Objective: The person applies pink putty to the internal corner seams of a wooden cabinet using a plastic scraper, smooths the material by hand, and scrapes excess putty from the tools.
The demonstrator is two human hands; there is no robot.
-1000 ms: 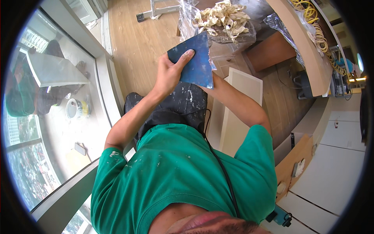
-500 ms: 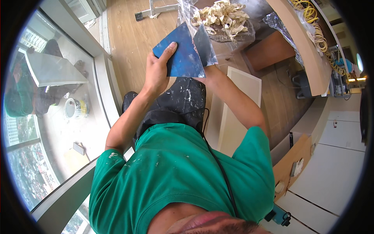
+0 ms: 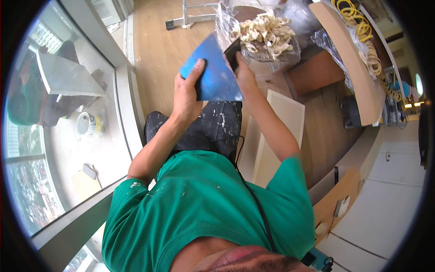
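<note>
My left hand (image 3: 186, 93) is closed on a flat blue plate (image 3: 213, 77) that looks like a putty spreader. Its thumb lies across the upper face, and pale smears mark the plate near its lower edge. My right hand (image 3: 244, 78) grips a smaller dark plate (image 3: 232, 51) just behind the blue one's right edge. Part of the dark plate is hidden by the blue plate and my fingers. The two plates overlap in view; whether they touch I cannot tell. Both are held up above my paint-spattered dark trousers (image 3: 217, 119).
Crumpled cream strips (image 3: 267, 34) lie on clear plastic beyond my hands. A metal stand's foot (image 3: 181, 22) rests on the wooden floor. A pale panel (image 3: 283, 120) leans right of my legs. Left is a large window (image 3: 97, 136); a yellow coiled hose (image 3: 364, 31) lies far right.
My right hand has risen and now shows beside the blue plate; the dark plate it holds has turned, showing less of its face. The whole view has shifted slightly.
</note>
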